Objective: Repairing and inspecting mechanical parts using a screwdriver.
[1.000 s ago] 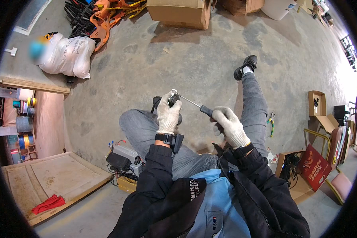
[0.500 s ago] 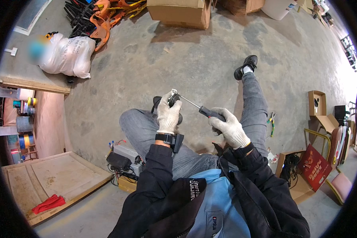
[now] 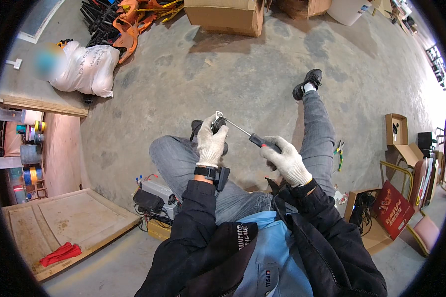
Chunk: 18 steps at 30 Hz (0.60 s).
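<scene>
My left hand (image 3: 211, 147), in a white knit glove, is closed around a small black wheel (image 3: 218, 125) with a metal bracket, above my bent left knee. A screwdriver (image 3: 256, 140) runs from that bracket to my right hand (image 3: 286, 161), which is gloved too and closed on the black-and-red handle. The screwdriver's tip is at the bracket; exactly what it engages is too small to tell. Green-and-yellow pliers (image 3: 338, 159) lie on the floor beside my outstretched right leg.
Cardboard boxes (image 3: 223, 16), white bags (image 3: 84, 74) and orange-black equipment stand on the concrete floor ahead. A power unit (image 3: 151, 202) with cables and a wooden panel (image 3: 69, 218) with red cloth are at left; open boxes (image 3: 395, 128) and a chair (image 3: 425, 230) at right.
My right hand's fingers have shifted on the screwdriver handle, and more of its red part shows. My left hand has barely moved.
</scene>
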Available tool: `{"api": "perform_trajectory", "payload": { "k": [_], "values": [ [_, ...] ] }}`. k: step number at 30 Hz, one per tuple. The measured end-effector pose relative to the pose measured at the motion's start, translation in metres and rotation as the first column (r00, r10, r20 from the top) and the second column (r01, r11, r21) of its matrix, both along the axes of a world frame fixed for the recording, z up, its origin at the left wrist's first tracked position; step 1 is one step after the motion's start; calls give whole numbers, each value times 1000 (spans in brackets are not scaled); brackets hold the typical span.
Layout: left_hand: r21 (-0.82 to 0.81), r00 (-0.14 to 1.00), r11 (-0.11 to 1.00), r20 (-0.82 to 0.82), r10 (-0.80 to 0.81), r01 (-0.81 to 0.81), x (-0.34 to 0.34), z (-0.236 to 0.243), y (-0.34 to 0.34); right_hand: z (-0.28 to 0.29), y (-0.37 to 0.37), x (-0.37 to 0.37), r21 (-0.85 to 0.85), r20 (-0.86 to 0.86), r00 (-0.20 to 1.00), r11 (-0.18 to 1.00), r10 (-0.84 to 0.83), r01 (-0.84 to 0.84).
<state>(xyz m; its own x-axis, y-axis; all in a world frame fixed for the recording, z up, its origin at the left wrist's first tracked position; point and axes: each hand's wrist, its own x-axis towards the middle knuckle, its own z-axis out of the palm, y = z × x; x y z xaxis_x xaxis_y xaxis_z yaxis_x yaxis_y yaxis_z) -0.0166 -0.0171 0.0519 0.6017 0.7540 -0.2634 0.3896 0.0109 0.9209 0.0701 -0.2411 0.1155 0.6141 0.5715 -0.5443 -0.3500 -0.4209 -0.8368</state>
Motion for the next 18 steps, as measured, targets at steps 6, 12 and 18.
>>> {"api": "perform_trajectory", "payload": {
  "k": [6,12,18],
  "values": [
    [10,999,999,12,-35,35,0,-4,3,2,-4,6,59,-271,961,996,-44,62],
    [9,1000,1000,20,-22,22,0,-1,1,-5,-2,1,-9,-34,999,1000,-11,11],
    [50,997,996,-28,-70,71,-1,5,0,-4,-3,2,-15,-9,1000,1000,-14,14]
  ]
}}
